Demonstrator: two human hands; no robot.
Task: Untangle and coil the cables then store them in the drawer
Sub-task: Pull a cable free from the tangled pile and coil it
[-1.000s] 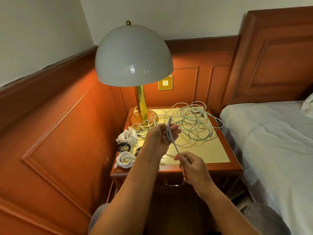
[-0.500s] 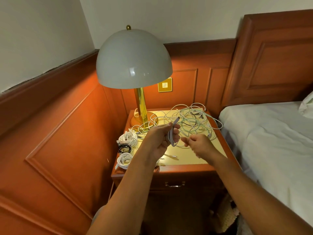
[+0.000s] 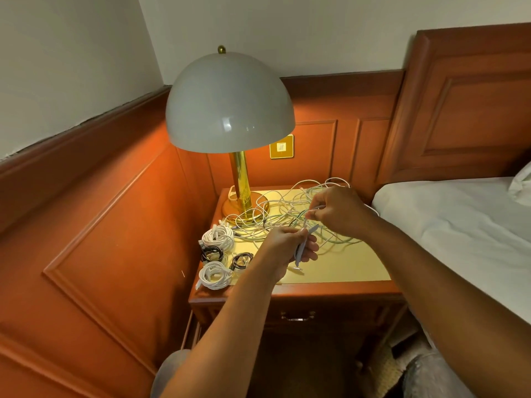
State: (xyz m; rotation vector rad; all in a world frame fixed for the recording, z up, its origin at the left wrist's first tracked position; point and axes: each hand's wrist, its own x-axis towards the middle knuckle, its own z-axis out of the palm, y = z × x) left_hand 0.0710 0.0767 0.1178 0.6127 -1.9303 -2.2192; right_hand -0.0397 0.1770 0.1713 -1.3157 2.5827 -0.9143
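Drawer (image 3: pixel 297 314) at the front of the nightstand (image 3: pixel 330 271): closed, handle visible. Left hand (image 3: pixel 287 245), above the front half of the tabletop, grips a few loops of a grey cable (image 3: pixel 301 248); one connector end hangs just below the fingers. Right hand (image 3: pixel 334 209), further back, pinches the same grey cable between thumb and forefinger, the strand running down to the left hand. Left edge of the top: two coiled white cables (image 3: pixel 217 255) and two small coiled black cables (image 3: pixel 227 255), grouped close together. Behind the hands: tangled cables (image 3: pixel 275 216), white and pale green, spread across the rear of the top, reaching the base of the lamp (image 3: pixel 230 110). Bed (image 3: pixel 459 219) just beside the nightstand, on the right.
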